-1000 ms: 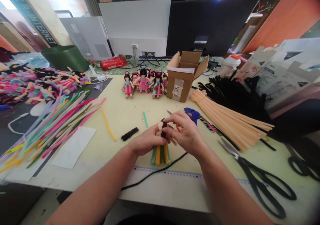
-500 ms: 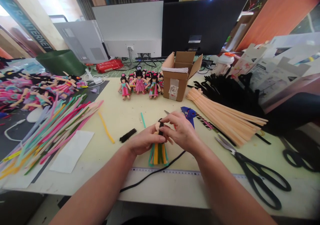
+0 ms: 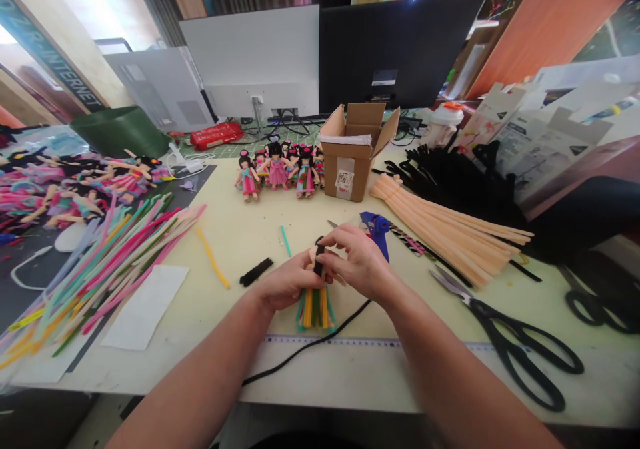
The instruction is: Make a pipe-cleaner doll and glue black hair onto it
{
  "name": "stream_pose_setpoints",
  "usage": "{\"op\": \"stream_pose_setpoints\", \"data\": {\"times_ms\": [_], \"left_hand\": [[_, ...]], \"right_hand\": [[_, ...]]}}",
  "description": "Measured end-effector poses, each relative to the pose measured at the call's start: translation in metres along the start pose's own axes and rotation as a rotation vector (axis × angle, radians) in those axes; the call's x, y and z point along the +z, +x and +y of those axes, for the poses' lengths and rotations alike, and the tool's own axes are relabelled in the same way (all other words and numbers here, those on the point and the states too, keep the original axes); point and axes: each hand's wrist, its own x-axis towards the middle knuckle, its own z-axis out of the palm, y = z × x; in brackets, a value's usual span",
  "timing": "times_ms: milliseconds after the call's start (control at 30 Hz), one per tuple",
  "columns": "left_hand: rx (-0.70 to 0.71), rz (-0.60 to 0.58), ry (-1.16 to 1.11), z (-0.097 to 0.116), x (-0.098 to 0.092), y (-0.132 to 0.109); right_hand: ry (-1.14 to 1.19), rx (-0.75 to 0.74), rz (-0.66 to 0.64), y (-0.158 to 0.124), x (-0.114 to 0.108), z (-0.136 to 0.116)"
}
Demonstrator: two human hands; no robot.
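A small pipe-cleaner doll (image 3: 316, 310) with a yellow, green and teal striped skirt is upright above the table, its skirt pointing toward me. My left hand (image 3: 286, 282) is closed around its body. With thumb and fingers, my right hand (image 3: 359, 257) pinches the black pipe-cleaner hair (image 3: 319, 254) at the doll's head. The fingers hide much of the head and upper body. A short black pipe-cleaner bundle (image 3: 256, 272) lies left of the hands. Behind the right hand is a blue glue gun (image 3: 377, 232), and its black cord (image 3: 310, 344) runs below the doll.
Large black-handled scissors (image 3: 515, 339) and peach pipe cleaners (image 3: 450, 229) lie to the right. Coloured pipe cleaners (image 3: 115, 262) and white paper (image 3: 146, 308) are on the left. Finished dolls (image 3: 277, 168) stand beside a cardboard box (image 3: 345, 169) at the back. A ruler (image 3: 350, 342) lies near the front.
The black hair now hangs straighter down the doll's head, and the doll has turned slightly. Both hands keep nearly the same place. My view has shifted a little.
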Motion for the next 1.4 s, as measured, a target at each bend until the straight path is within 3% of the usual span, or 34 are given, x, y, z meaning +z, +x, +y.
{"op": "stream_pose_setpoints", "data": {"times_ms": [367, 500, 733, 933, 1033, 1167, 1333, 1400], "left_hand": [[-0.045, 0.061, -0.003, -0.010, -0.009, 0.004], [-0.052, 0.102, 0.107, -0.005, -0.011, 0.003], [-0.001, 0.097, 0.064, 0.006, -0.017, -0.002], [0.012, 0.184, 0.016, 0.007, -0.019, -0.002], [0.001, 0.202, 0.006, 0.006, -0.019, -0.001], [-0.038, 0.253, 0.036, 0.006, -0.020, 0.001], [-0.026, 0.247, -0.094, 0.010, -0.023, -0.001], [-0.004, 0.274, -0.145, 0.017, -0.021, -0.005]], "right_hand": [[-0.037, -0.010, -0.009, -0.001, 0.001, 0.002], [-0.011, -0.009, -0.011, -0.001, 0.003, 0.001], [0.147, 0.035, 0.067, -0.001, 0.002, 0.009], [0.250, 0.167, -0.083, -0.001, 0.006, 0.015], [0.253, 0.184, -0.092, -0.002, 0.011, 0.013], [0.215, 0.147, 0.127, -0.003, 0.003, 0.002], [0.277, 0.167, 0.525, -0.003, -0.038, 0.004], [0.279, 0.244, 0.559, -0.003, -0.055, 0.017]]}}
